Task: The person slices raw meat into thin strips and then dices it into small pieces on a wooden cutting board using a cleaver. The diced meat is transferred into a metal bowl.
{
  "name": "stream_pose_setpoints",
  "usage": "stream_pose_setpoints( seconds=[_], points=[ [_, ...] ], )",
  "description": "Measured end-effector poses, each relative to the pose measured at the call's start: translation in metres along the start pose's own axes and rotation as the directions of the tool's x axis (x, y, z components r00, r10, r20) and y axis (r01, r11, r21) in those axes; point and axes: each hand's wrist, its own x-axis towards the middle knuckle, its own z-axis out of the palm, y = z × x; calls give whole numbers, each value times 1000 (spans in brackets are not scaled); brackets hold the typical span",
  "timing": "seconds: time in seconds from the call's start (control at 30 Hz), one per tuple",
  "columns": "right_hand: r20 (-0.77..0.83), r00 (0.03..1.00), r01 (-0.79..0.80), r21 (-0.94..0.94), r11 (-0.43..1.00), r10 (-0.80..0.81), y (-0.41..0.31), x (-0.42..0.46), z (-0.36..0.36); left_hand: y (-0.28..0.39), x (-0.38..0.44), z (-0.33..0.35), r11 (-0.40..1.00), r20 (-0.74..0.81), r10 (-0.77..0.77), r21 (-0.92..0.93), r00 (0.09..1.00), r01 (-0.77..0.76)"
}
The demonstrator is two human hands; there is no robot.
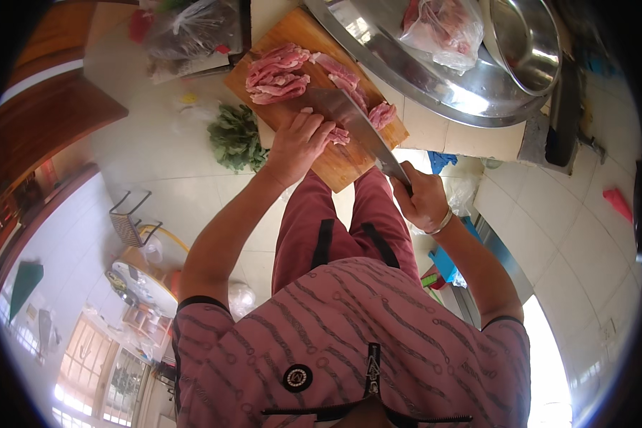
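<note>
A wooden cutting board (348,166) lies at the counter's edge, just beyond my legs. My right hand (422,195) grips the handle of a broad kitchen knife (353,120), whose blade lies slantwise over the board. My left hand (299,144) holds a piece of raw meat (339,136) down on the wood, left of the blade; the fingers hide most of it. A pile of sliced raw meat (278,75) sits at the board's far left. Beyond the blade runs a strip of raw meat (348,80), with another chunk of meat (382,115) near the right edge.
A large steel tray (433,96) beyond the board carries bagged meat (449,32) and a steel pot (529,43). Leafy greens (235,139) lie on the floor to the left. A plastic bag (192,32) is at the far left. A stool (128,222) stands behind on the left.
</note>
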Motion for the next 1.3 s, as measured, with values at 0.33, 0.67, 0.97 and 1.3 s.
stream_pose_setpoints(
  seconds=[0.33, 0.67, 0.97, 1.3],
  points=[
    [-12, 998, -59, 76, 995, 60, 3, 5, 5, -35, 9, -9, 949, -304, -227, 145, 925, 281],
    [225, 919, -391, 634, 667, 324, -12, 11, 16, 9, 1, -35, 333, 144, -709, -794, 690, 508],
    [458, 801, -556, 809, 193, 385, -18, 5, 16, 48, 38, -58, -723, 742, -331, -596, 583, 349],
    [231, 771, -389, 909, 152, 593, 13, -35, 10, 8, 43, -17, 982, -82, -176, -84, 981, 169]
  ],
)
